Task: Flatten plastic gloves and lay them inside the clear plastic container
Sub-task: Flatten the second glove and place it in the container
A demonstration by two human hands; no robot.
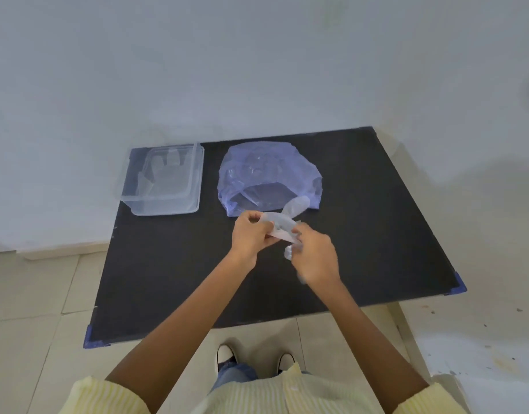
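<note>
A crumpled clear plastic glove [282, 224] is held above the middle of the black table between both hands. My left hand [252, 234] grips its left edge, my right hand [315, 256] grips its lower right part, and one glove finger sticks up toward the bag. The clear plastic container [167, 209] stands at the table's far left corner. Inside it a flattened glove [164, 174] lies with its fingers pointing away from me.
A bluish translucent plastic bag [269, 174] lies open at the back middle of the black table [167, 279], just beyond my hands. A pale wall stands behind the table. Tiled floor and my shoes show below the near edge.
</note>
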